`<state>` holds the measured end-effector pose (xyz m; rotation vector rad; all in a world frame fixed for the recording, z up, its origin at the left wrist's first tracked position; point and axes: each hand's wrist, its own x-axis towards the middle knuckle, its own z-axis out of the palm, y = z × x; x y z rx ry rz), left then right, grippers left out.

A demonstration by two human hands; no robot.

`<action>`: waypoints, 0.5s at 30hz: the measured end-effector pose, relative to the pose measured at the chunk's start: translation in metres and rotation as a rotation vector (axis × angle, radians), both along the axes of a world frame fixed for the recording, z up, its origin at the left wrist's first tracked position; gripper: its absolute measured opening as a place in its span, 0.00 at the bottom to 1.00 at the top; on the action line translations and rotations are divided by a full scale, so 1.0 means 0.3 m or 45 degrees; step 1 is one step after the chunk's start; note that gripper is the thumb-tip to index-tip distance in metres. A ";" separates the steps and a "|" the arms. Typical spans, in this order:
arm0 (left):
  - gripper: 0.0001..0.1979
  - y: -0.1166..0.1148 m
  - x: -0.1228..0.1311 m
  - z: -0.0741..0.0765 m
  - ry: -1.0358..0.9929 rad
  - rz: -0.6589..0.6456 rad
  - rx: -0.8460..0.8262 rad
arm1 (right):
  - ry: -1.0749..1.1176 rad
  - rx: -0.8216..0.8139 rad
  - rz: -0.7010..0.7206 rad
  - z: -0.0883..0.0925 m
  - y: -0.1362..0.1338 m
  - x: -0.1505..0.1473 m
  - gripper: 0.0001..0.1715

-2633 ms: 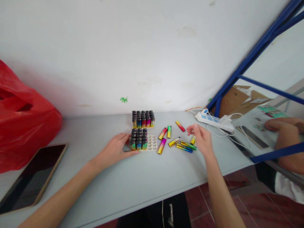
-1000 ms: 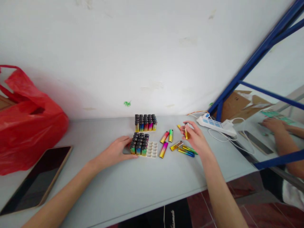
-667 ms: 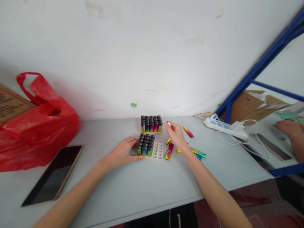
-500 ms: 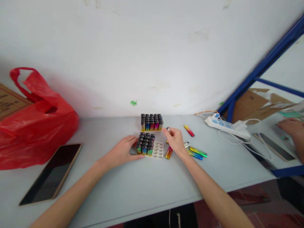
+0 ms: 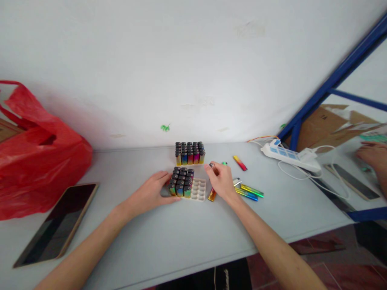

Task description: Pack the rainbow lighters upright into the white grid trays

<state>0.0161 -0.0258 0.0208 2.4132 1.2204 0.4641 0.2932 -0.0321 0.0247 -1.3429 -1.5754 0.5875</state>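
A white tray point(image 5: 199, 190) on the grey table holds several upright lighters point(image 5: 182, 182) in its left part; its right holes show bare. My left hand point(image 5: 149, 194) rests against the tray's left side with fingers curved round it. My right hand point(image 5: 220, 181) is just right of the tray, fingers closed on a lighter point(image 5: 211, 165) whose metal top sticks out. A second, full block of lighters point(image 5: 189, 152) stands behind near the wall. Loose lighters lie around my right hand: a red-yellow one point(image 5: 240, 162), a green-gold one point(image 5: 252, 190), an orange one point(image 5: 212, 195).
A red plastic bag point(image 5: 36, 157) sits at the left, a tablet point(image 5: 53, 225) in front of it. A white power strip point(image 5: 290, 154) with cables lies at the right by a blue metal frame point(image 5: 329, 78). Another person's hand point(image 5: 372, 155) works beyond the frame.
My right hand picked a lighter from the loose pile at the right and carried it left toward the tray. My left hand stayed on the tray's side.
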 end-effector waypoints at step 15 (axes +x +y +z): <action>0.24 0.004 -0.002 -0.008 0.018 0.011 0.008 | -0.253 0.085 0.448 0.041 -0.010 0.039 0.17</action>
